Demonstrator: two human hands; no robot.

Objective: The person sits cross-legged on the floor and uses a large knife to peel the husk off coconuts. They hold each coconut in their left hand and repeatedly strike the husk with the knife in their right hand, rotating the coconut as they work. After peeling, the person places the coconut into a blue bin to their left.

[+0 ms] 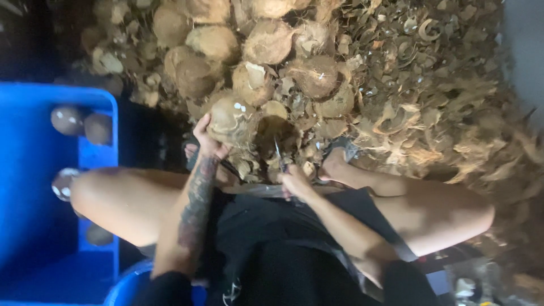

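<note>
My left hand (207,141) grips a brown husked coconut (231,118) at the near edge of a big pile, fingers wrapped on its left side. My right hand (294,182) holds a short knife (279,154) with its blade pointing up toward the pile, just right of the coconut. Both forearms reach forward between my bare knees; the left forearm is tattooed. The knife's handle is hidden inside my fist.
A heap of whole coconuts (266,42) fills the top centre, with husk and shell scraps (430,96) spread to the right. A blue crate (34,170) on the left holds several peeled dark coconuts (68,120). A blue tub rim (122,286) sits below.
</note>
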